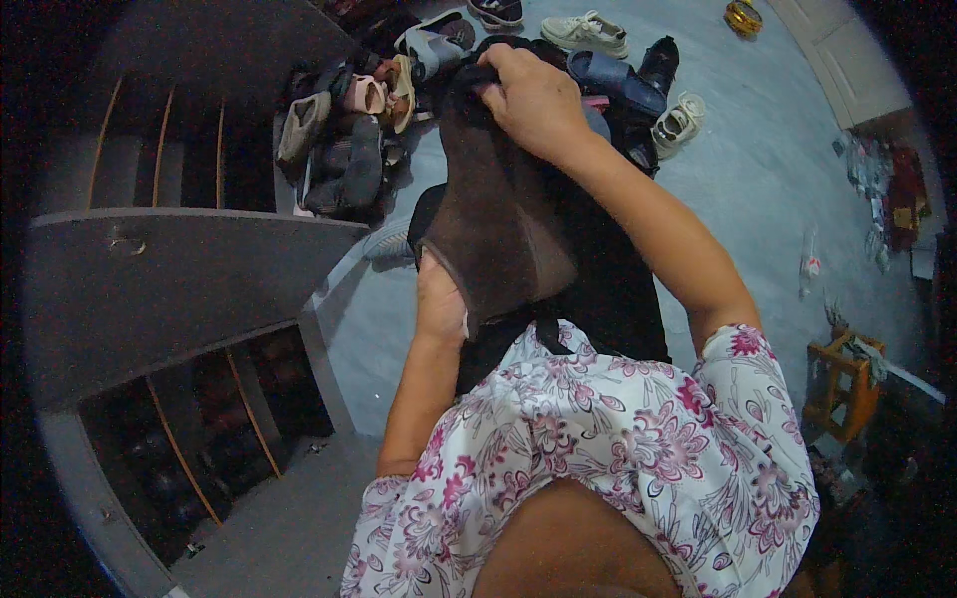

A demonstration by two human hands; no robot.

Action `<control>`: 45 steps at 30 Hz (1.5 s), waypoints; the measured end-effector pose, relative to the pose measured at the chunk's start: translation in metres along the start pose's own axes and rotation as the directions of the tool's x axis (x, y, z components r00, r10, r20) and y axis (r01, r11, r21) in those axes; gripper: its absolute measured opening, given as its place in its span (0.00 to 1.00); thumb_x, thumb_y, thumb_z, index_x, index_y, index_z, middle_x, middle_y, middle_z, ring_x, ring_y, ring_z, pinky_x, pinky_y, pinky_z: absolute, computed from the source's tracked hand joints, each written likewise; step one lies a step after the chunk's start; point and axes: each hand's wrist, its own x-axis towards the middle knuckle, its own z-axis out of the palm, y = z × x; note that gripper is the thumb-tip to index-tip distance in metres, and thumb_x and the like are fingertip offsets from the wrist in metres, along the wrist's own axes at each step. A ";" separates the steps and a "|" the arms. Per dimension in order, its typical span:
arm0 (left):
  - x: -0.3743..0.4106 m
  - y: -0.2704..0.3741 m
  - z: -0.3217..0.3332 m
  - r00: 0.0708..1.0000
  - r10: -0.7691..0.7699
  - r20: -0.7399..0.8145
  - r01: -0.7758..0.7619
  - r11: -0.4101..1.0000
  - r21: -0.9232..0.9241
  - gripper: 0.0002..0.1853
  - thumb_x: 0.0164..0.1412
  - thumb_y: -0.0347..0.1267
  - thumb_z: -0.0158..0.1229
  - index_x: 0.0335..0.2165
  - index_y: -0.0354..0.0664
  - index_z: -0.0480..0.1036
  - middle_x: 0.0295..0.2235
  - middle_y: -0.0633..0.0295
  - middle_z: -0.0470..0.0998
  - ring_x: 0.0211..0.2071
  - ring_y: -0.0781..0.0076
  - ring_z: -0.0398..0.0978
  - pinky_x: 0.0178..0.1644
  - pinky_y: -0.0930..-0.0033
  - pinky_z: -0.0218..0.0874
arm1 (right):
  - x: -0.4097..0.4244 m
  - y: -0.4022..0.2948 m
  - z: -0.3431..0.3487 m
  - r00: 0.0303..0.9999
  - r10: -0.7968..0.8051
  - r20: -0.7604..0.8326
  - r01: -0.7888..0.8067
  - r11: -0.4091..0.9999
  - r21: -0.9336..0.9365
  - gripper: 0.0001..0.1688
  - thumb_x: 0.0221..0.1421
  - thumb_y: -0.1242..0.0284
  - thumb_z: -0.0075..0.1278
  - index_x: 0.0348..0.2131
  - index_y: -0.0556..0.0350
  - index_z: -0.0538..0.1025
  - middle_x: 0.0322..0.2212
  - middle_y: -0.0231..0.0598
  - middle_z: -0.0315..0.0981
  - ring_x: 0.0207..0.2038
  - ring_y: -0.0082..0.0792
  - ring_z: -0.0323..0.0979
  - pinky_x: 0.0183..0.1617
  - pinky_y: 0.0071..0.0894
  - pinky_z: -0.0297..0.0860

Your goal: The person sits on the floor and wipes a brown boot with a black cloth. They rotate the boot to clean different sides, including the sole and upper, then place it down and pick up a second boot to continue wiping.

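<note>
A dark brown boot (pixel 493 202), soft-looking and tall, lies lengthwise over my black-clad lap. My right hand (pixel 534 97) pinches its dark far end between thumb and fingers. At the near end, my left hand (pixel 441 295) reaches into the edge of the boot's opening, which hides its fingers. A small white bit shows beside the left wrist. Just beyond the boot, shoes crowd the floor, among them a dark blue slide sandal (pixel 617 78) and a pale pink shoe (pixel 366 95).
On the left stands a grey shoe cabinet (pixel 187 276) with its compartments exposed. White sneakers (pixel 583 34) and a black shoe (pixel 660 63) sit on the bluish floor (pixel 733 187). A small wooden stool (pixel 845 385) is at right, below a clear plastic wrapper (pixel 810 261).
</note>
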 end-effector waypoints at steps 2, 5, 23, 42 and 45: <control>-0.001 0.001 -0.001 1.000 0.003 0.023 -0.003 0.999 -0.033 0.23 0.63 0.30 0.46 0.55 0.35 0.61 0.51 0.55 0.69 0.49 0.62 0.70 0.54 0.63 0.63 | -0.002 -0.003 0.001 1.000 -0.026 -0.003 0.025 0.998 -0.054 0.13 0.50 0.66 0.51 0.36 0.51 0.72 0.31 0.45 0.71 0.37 0.49 0.72 0.38 0.45 0.69; 0.000 -0.002 -0.002 1.000 -0.005 -0.028 0.006 0.999 0.039 0.22 0.62 0.29 0.46 0.55 0.35 0.61 0.51 0.54 0.69 0.49 0.63 0.70 0.54 0.63 0.62 | -0.008 0.001 0.000 0.998 -0.059 -0.022 0.057 0.993 -0.101 0.13 0.46 0.67 0.54 0.35 0.49 0.73 0.28 0.44 0.71 0.34 0.49 0.73 0.35 0.48 0.70; 0.001 -0.007 -0.024 0.999 -0.033 0.007 0.033 0.999 -0.007 0.20 0.64 0.30 0.43 0.53 0.34 0.62 0.49 0.54 0.70 0.47 0.62 0.72 0.51 0.62 0.65 | -0.129 -0.011 -0.025 0.971 -0.186 0.151 0.178 0.982 0.062 0.14 0.38 0.76 0.54 0.31 0.50 0.70 0.26 0.40 0.65 0.31 0.46 0.70 0.30 0.46 0.67; -0.001 -0.008 -0.023 1.000 -0.026 0.014 0.027 0.995 -0.091 0.22 0.64 0.31 0.44 0.55 0.35 0.61 0.51 0.53 0.68 0.49 0.59 0.71 0.54 0.58 0.64 | -0.064 -0.002 -0.006 0.978 -0.207 0.010 0.207 0.977 -0.056 0.19 0.38 0.77 0.56 0.35 0.49 0.71 0.29 0.39 0.66 0.35 0.46 0.70 0.33 0.43 0.68; 0.002 -0.010 -0.024 0.999 -0.028 -0.021 0.027 0.999 -0.046 0.22 0.64 0.32 0.42 0.54 0.34 0.62 0.50 0.52 0.69 0.48 0.58 0.71 0.53 0.57 0.64 | -0.089 -0.004 -0.010 0.978 -0.190 0.090 0.195 0.980 -0.043 0.19 0.38 0.77 0.57 0.34 0.51 0.70 0.29 0.40 0.66 0.34 0.47 0.70 0.33 0.43 0.68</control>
